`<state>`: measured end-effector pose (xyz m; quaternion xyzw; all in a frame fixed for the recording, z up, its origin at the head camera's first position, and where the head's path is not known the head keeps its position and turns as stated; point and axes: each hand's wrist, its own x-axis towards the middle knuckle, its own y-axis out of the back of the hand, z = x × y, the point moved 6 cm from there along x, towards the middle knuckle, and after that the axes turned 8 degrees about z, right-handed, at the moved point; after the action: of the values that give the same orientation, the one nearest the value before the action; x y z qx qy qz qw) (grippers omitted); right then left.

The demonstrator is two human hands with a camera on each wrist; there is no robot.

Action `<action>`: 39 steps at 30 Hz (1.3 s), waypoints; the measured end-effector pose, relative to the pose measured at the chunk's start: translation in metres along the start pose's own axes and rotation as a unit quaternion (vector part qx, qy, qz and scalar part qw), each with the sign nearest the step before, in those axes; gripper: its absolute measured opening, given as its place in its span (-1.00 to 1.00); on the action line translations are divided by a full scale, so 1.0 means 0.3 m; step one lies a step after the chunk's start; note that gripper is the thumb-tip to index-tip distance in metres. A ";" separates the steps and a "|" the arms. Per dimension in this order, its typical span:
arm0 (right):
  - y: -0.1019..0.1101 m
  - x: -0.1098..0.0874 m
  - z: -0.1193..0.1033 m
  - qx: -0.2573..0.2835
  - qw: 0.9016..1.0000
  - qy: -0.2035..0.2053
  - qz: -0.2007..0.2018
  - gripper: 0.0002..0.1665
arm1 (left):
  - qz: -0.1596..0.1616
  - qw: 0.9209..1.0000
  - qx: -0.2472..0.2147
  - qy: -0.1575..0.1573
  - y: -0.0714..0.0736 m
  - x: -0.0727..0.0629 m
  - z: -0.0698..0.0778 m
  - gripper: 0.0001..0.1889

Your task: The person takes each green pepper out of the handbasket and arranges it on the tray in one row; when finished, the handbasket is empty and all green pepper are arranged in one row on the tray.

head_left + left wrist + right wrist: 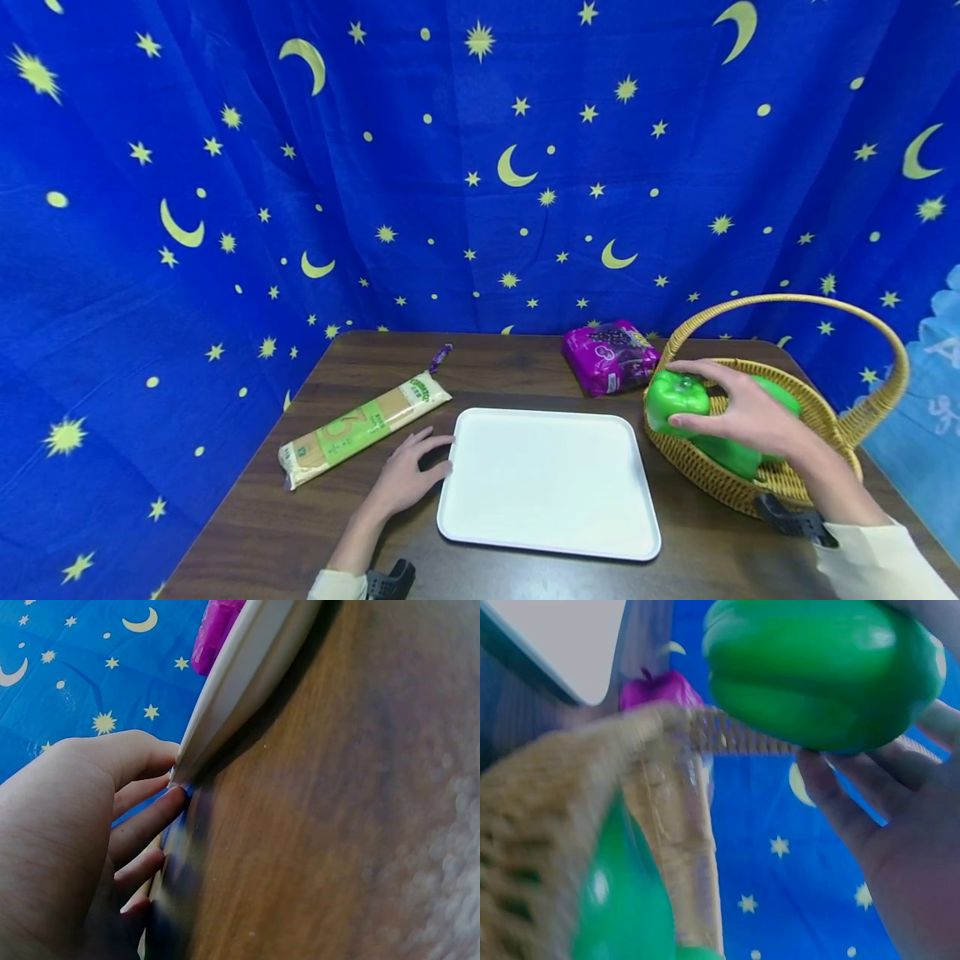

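At the right of the head view, the right hand [750, 408] reaches palm-down over the wicker basket [821, 417], its fingers [832, 802] curled and clamped around a green bell pepper [677, 395] held at the basket's left rim. A second green pepper [738, 454] lies inside the basket beneath that hand. In the lower centre, the left hand [408, 477] rests flat on the table [525, 367], fingers [146, 825] straight and slightly apart, their tips touching the left edge of the white tray [547, 479].
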<state>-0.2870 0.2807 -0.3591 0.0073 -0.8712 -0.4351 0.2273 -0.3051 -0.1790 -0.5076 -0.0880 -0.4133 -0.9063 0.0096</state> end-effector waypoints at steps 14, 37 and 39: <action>-0.250 0.039 -0.084 0.048 0.997 0.035 -0.045 -0.10 | 0.006 1.000 0.002 -0.004 0.000 0.001 -0.003 -0.60; -0.421 0.026 -0.030 0.082 0.996 0.011 -0.041 0.02 | 0.020 0.999 -0.004 -0.042 0.004 -0.001 -0.001 -0.62; -0.419 0.018 -0.026 0.081 0.996 0.008 -0.039 0.06 | 0.018 0.999 -0.006 -0.040 0.001 -0.003 -0.002 -0.62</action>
<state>-0.3119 0.1957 -0.4487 0.0631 -0.9008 -0.3712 0.2160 -0.3044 -0.1797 -0.5079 -0.1312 -0.4067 -0.9040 0.0087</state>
